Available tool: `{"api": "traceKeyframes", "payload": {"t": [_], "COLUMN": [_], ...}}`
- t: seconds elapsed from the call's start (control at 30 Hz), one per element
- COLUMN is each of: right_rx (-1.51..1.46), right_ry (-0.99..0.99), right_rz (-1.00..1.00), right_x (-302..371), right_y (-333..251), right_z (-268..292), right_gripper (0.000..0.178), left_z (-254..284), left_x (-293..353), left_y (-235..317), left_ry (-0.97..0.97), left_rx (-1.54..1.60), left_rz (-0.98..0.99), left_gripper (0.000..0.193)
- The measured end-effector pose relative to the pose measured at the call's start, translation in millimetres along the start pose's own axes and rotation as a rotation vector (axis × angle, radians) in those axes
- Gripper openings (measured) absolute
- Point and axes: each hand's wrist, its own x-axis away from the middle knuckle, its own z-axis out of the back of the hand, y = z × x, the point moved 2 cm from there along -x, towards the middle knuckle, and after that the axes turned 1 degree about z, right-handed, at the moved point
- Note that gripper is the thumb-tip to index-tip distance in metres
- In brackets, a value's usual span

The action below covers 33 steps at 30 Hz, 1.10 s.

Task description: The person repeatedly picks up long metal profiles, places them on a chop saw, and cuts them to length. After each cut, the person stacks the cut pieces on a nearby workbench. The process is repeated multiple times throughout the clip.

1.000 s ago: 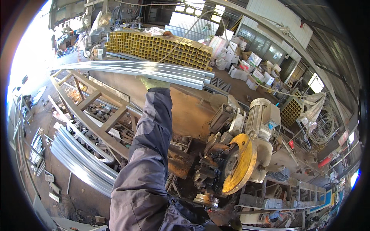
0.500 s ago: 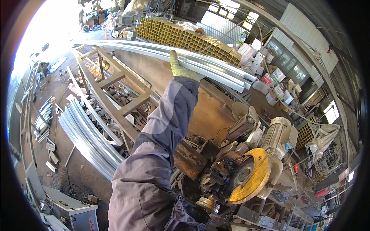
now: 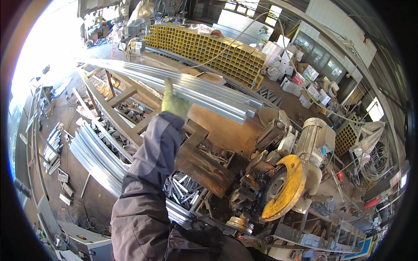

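Observation:
My left hand (image 3: 175,103), in a pale green glove, grips the near side of a bundle of long silvery metal channels (image 3: 204,89). The thumb points up against them; the other fingers are hidden beneath. The bundle slants from the bright far left to cut ends above the brown bench, and its near end is held raised. At the lower edge, what looks like the glove of my right hand (image 3: 260,245) barely shows, its fingers hidden. A cut-off saw with a yellow blade guard (image 3: 285,191) and a grey motor (image 3: 314,141) stands to the right.
A steel frame (image 3: 123,96) stands left of the bench, with curved-looking silvery channels (image 3: 93,158) beside it. Metal offcuts (image 3: 183,189) lie under my arm. Stacked yellow square tubes (image 3: 204,50) and white boxes (image 3: 311,71) stand behind. A grey cabinet (image 3: 93,248) is at lower left.
My left hand has moved left and nearer, bringing the channels' near ends along. The bundle has tilted, showing more of its broad faces. Offcuts below my arm have come into view.

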Motion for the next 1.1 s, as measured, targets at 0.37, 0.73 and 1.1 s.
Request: {"api": "traceKeyframes", "payload": {"t": [0.37, 0.73, 1.1], "right_rx": [-0.223, -0.135, -0.156], "right_ry": [-0.121, -0.206, -0.341], "right_rz": [-0.227, -0.339, -0.362], "right_x": [53.3, 69.8, -7.4], "right_y": [89.0, 133.1, 57.1], "right_z": [-32.8, -70.7, -60.2], "right_gripper": [0.037, 0.074, 0.077], "left_z": [-77.1, -59.8, -14.0], "left_x": [78.2, 71.1, 47.7], "left_y": [34.4, -24.8, -70.7], "left_ry": [-0.924, -0.965, -1.341], "left_rx": [-2.052, -1.882, -2.450], "left_rz": [-1.376, -1.506, -0.737], "left_gripper": [0.084, 0.064, 0.077]}}
